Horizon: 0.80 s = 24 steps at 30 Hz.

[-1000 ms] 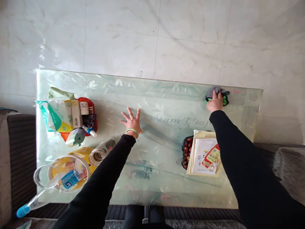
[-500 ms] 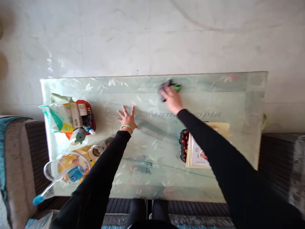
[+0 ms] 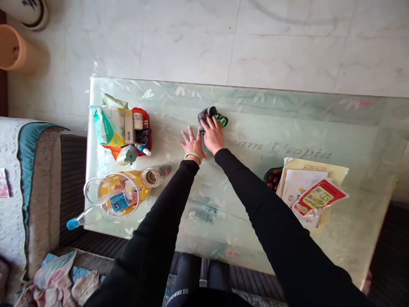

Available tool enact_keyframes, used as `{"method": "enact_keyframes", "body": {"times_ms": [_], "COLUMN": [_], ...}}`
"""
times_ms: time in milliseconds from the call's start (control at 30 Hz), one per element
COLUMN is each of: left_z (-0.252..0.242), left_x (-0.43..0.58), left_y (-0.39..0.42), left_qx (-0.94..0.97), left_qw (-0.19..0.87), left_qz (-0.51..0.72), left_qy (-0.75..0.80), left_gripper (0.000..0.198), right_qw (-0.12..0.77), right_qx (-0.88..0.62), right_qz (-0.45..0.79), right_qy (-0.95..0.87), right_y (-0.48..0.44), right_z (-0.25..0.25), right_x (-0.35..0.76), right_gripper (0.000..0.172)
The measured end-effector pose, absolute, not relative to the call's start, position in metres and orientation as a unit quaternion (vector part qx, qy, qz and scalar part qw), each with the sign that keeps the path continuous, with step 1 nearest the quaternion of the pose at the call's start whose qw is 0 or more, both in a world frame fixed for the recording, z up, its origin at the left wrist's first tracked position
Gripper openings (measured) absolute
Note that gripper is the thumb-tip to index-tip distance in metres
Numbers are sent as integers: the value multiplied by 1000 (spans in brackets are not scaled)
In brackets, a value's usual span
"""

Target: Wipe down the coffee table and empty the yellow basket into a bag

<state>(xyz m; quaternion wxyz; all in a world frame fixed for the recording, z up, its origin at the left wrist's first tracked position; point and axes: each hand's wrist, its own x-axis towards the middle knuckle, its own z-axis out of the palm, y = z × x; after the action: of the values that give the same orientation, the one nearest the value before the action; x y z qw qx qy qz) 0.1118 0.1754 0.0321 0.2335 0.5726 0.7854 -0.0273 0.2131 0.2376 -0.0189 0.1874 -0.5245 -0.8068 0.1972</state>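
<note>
My right hand [image 3: 214, 137] presses down on a crumpled grey and green cloth [image 3: 203, 116] on the glass tabletop [image 3: 230, 192], its fingers lying over the cloth. Part of the cloth sticks out beyond the fingertips, and some of it is hidden under the hand. Just left of it, my left hand [image 3: 193, 147] rests on the glass with fingers spread and nothing in them. A ring and a pale green bangle [image 3: 193, 156] are on that hand and wrist. The two hands are close together, near the middle of the table.
To the left stand a red basket [image 3: 146, 119] of packets and bottles, a clear pitcher [image 3: 136, 209] and a glass jar [image 3: 153, 177]. On the right lie papers [image 3: 335, 172], a red packet [image 3: 319, 197] and a tray of dark red fruit [image 3: 272, 179]. A sofa [image 3: 41, 192] adjoins the left end.
My right hand and the cloth have moved left across the glass, up beside my left hand. The left hand remains spread. The view has shifted toward the left, showing more sofa and an orange bin.
</note>
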Motion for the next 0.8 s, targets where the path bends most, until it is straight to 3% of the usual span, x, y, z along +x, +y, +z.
{"method": "enact_keyframes", "body": {"times_ms": [100, 167, 300, 400, 567, 667, 800], "left_z": [23, 16, 7, 5, 5, 6, 11], "left_x": [115, 123, 141, 136, 87, 59, 36], "left_y": [102, 28, -117, -171, -147, -104, -59], "left_qx": [580, 599, 588, 543, 409, 349, 300], "left_qw": [223, 251, 304, 313, 254, 225, 213], "left_qz": [76, 121, 182, 217, 332, 405, 427], "left_qy": [780, 751, 727, 748, 811, 814, 826], "left_gripper": [107, 98, 106, 107, 110, 121, 130], "right_qw": [161, 120, 38, 65, 141, 138, 71], "right_qx": [-467, -456, -451, -472, -586, -525, -413], "right_qz": [221, 226, 209, 176, 161, 187, 244], "right_qy": [-841, -853, -867, -861, -782, -819, -875], "right_y": [152, 95, 57, 114, 188, 130, -7], "right_z": [-17, -17, -17, -24, -32, -30, -29], "right_x": [233, 269, 322, 306, 205, 172, 209], "right_gripper": [68, 69, 66, 68, 72, 70, 63]}}
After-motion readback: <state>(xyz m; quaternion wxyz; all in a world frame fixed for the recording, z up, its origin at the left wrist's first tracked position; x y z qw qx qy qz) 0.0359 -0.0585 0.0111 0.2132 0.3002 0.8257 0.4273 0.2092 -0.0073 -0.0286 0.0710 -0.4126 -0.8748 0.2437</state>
